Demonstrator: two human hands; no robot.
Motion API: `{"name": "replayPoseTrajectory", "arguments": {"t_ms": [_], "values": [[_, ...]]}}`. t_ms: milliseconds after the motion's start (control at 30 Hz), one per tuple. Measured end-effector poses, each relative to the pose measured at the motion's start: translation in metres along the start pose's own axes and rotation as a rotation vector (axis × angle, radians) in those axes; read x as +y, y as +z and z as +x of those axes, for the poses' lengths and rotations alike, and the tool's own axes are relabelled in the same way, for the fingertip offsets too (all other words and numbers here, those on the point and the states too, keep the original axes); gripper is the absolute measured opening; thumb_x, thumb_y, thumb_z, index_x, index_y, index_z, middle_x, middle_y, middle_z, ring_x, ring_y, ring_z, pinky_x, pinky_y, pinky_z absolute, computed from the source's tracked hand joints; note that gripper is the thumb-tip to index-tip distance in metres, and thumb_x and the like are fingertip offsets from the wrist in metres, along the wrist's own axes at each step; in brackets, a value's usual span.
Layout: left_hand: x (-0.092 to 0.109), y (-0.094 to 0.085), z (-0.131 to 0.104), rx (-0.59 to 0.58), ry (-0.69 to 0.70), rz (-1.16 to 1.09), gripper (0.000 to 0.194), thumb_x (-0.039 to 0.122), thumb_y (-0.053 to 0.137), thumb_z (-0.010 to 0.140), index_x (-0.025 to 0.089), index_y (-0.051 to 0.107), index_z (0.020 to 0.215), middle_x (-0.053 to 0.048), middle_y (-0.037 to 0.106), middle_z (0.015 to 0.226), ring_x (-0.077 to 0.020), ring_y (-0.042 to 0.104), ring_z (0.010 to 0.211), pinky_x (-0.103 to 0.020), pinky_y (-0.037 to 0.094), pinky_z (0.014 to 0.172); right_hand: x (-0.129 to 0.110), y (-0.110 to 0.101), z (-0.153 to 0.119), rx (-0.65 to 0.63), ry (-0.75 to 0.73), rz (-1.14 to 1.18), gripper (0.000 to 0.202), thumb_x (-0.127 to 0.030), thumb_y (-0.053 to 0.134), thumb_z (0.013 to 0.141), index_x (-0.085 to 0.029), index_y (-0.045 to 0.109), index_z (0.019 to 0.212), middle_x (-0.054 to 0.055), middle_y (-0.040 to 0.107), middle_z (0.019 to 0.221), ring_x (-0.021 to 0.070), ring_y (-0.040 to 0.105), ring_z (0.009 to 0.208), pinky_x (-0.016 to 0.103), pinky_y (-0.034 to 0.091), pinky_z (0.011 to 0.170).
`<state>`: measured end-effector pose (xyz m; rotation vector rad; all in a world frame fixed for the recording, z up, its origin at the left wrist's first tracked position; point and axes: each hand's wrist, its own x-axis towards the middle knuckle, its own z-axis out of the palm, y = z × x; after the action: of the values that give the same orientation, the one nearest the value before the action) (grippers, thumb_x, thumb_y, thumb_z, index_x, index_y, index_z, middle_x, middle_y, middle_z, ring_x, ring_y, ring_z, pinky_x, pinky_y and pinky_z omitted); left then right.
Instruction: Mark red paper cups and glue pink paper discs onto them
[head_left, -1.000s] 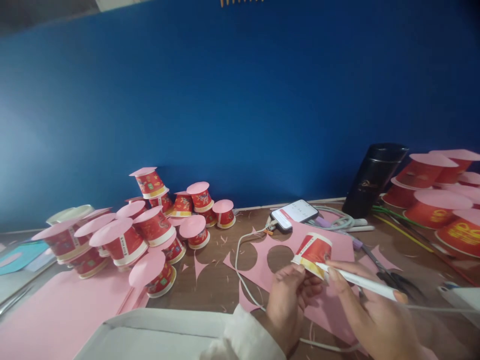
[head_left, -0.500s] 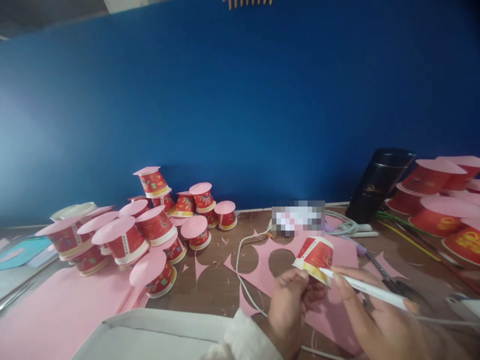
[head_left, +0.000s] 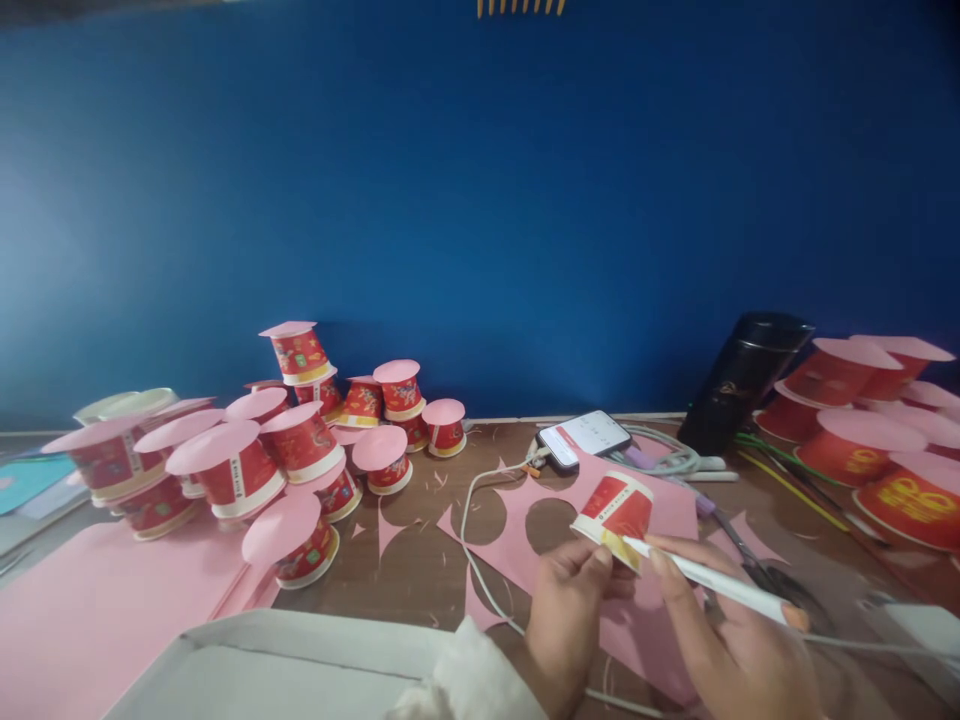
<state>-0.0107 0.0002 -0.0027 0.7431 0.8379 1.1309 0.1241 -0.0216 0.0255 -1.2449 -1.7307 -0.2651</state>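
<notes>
while i watch from afar, a blue wall [head_left: 450, 200] rises behind a brown table [head_left: 420, 550]. pink-topped cups [head_left: 240, 480] pile at left; at right, red cups [head_left: 855, 450] carry yellow characters i can't read. a pink sheet [head_left: 652, 640] with round holes lies under the work, and a black bottle [head_left: 739, 385] bears an illegible emblem. the left hand [head_left: 574, 600] pinches a tilted cup [head_left: 626, 505] by its rim over that sheet; the lettering on the cup's white strip is too small for me. beyond it, a phone [head_left: 589, 435] shows blurred digits; half a second ago a mosaic covered it. the right hand [head_left: 735, 640] has its fingers closed round a white pen-like tool [head_left: 720, 580], tip at the cup's yellow band.
</notes>
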Motion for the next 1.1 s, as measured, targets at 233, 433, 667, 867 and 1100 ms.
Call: {"name": "replayPoseTrajectory", "arguments": {"t_ms": [233,433,667,867,1100], "values": [[-0.008,-0.003,0.004,-0.050,0.031,-0.062,0.052,0.059,0.077,0.071,0.009,0.075,0.085,-0.011,0.070,0.076,-0.0175,0.062,0.068,-0.030,0.048,0.070,0.000,0.000,-0.004,-0.041,0.003,0.035,0.015,-0.030,0.054,0.094,-0.023,0.067,0.096,0.001,0.074,0.086,0.0145,0.073,0.079,0.020,0.056,0.071],[-0.007,-0.005,0.006,-0.016,0.048,-0.064,0.051,0.058,0.077,0.072,0.009,0.075,0.084,-0.009,0.069,0.074,-0.0158,0.059,0.066,-0.031,0.048,0.072,-0.005,0.001,-0.004,-0.052,-0.011,0.014,0.016,-0.032,0.052,0.095,-0.023,0.066,0.097,0.002,0.074,0.086,0.0141,0.072,0.078,0.020,0.055,0.071],[-0.008,-0.005,0.005,-0.056,0.073,-0.062,0.051,0.059,0.076,0.073,0.009,0.074,0.081,-0.010,0.069,0.075,-0.0159,0.059,0.069,-0.031,0.049,0.073,-0.005,-0.001,-0.002,-0.066,-0.050,0.030,0.017,-0.032,0.052,0.096,-0.024,0.065,0.102,0.002,0.074,0.088,0.0138,0.072,0.081,0.019,0.056,0.072],[-0.012,-0.007,0.007,-0.010,0.043,-0.049,0.055,0.062,0.077,0.069,0.008,0.074,0.083,-0.009,0.068,0.074,-0.0162,0.059,0.067,-0.031,0.048,0.071,-0.004,0.001,-0.004,-0.047,-0.042,0.026,0.015,-0.032,0.052,0.096,-0.025,0.065,0.098,0.000,0.073,0.084,0.0132,0.071,0.076,0.019,0.056,0.071],[-0.014,-0.007,0.009,-0.039,0.018,-0.172,0.050,0.056,0.081,0.070,0.009,0.072,0.085,-0.009,0.068,0.076,-0.0158,0.061,0.068,-0.029,0.046,0.069,0.001,0.003,-0.008,-0.075,-0.028,0.078,0.014,-0.029,0.053,0.096,-0.026,0.064,0.102,-0.001,0.073,0.089,0.0109,0.071,0.084,0.017,0.054,0.076]]}}
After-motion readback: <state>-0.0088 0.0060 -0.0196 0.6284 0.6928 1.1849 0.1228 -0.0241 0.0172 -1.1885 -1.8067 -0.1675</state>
